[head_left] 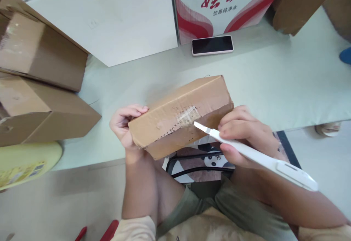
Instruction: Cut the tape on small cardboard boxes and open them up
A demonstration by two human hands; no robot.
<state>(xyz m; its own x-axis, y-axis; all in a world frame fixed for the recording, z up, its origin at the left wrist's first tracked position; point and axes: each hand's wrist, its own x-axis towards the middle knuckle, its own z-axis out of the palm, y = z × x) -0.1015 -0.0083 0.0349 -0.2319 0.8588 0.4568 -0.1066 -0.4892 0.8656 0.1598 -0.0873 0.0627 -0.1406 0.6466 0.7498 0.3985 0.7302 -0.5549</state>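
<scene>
A brown cardboard box [175, 109] is tilted in front of me at the table's near edge. My left hand [127, 124] grips its left end, fingers on top and thumb hidden behind the corner. My right hand [244, 135] is closed around a white utility knife [257, 157]. The knife's blade points left, its tip close to a patch of clear tape [188, 116] on the seam; whether it touches, I cannot tell. The right fingertips are near the box's right end.
A phone [212, 45] lies beyond the box, before a red-and-white water carton [225, 7] and a large white box [109, 18]. Brown boxes [55, 109] stand at left, above a yellow container [33, 162]. Another brown carton [298, 3] is at back right.
</scene>
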